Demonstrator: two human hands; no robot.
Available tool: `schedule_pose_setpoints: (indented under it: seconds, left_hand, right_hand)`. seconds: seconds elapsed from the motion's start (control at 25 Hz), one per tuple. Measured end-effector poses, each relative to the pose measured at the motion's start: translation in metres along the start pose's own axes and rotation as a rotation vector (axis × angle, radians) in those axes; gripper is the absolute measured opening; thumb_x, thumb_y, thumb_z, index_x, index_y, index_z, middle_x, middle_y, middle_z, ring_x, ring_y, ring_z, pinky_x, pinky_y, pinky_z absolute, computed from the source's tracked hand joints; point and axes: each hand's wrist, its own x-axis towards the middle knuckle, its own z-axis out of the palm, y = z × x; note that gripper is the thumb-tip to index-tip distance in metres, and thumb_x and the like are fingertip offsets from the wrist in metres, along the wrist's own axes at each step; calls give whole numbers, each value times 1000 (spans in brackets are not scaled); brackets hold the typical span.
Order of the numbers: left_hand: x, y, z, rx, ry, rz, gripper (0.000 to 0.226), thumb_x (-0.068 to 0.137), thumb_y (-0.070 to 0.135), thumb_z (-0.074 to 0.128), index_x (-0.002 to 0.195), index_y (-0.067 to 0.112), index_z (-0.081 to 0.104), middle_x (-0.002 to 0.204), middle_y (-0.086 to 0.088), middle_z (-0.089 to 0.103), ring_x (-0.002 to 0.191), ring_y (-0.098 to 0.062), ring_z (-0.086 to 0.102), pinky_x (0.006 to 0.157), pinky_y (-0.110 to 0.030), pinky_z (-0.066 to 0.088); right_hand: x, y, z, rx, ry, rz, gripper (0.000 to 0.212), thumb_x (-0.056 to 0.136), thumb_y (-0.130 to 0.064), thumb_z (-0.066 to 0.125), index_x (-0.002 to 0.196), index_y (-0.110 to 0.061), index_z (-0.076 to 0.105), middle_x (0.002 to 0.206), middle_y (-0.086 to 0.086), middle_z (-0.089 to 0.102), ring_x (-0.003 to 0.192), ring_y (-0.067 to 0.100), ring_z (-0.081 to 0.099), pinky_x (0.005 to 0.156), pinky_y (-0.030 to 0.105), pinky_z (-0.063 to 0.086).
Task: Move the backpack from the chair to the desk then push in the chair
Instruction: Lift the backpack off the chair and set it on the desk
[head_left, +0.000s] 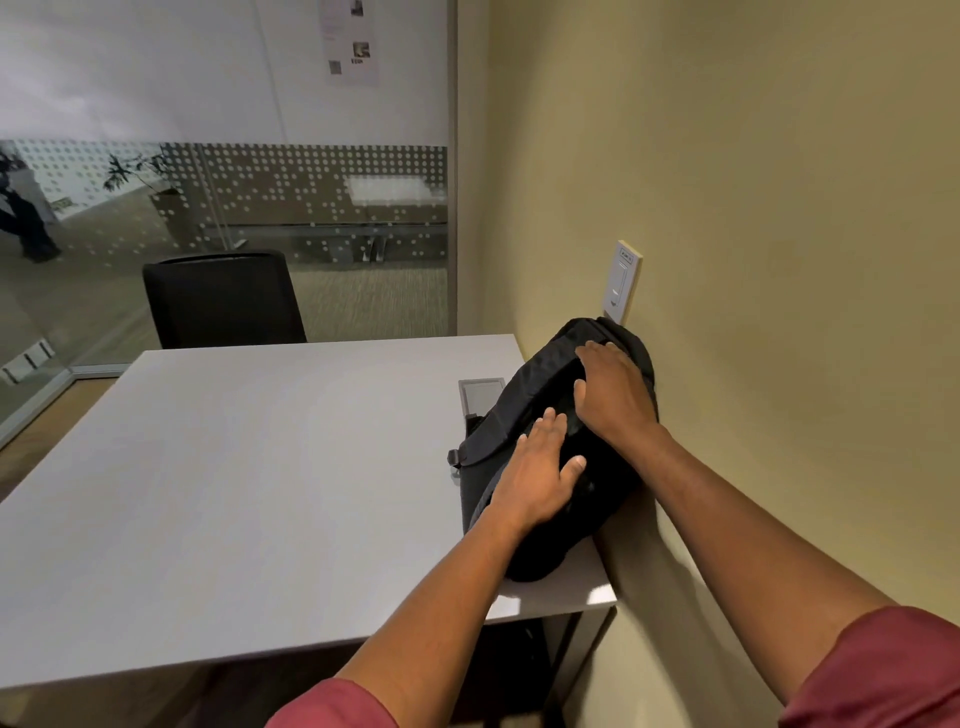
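Now, black backpack lying on desk against wall, your left hand and right hand flat on it, fingers spread, zips closed.

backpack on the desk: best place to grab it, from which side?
Probably the top end, near the wall plate, from above. The backpack lies lengthwise against the wall at the desk's right edge, so only its top and left flank are open. Right hand already rests there; left hand lies flat mid-bag. No handle visible.
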Motion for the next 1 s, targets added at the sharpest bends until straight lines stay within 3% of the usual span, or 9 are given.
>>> schedule_pose_setpoints:
  seconds: [0.36,0.72,1.0]
  left_hand:
    - [-116,-15,-38,33,45,-77,73,99,37,48,159,16,10,167,-8,8,154,-21,8,124,-46,11]
    - [-260,-29,-54,-6,58,-184,75,98,42,49,159,21,10,167,-3,9,154,-17,7,124,-39,9]
    - [-325,-22,-63,-4,108,-252,75,98,43,50,159,23,9,168,-1,8,153,-16,11,122,-37,17]
  right_hand:
    - [-94,-67,-8,139,26,31,53,96,-13,56,146,-3,41,152,15,43,145,34,33,119,45,28]
    - [-216,-138,-4,211,-35,72,56,94,-13,59,145,-5,40,147,15,48,139,32,40,116,44,34]
    - [-282,-167,-13,244,-98,57,57,94,-14,60,147,-5,39,148,14,47,140,33,38,116,45,33]
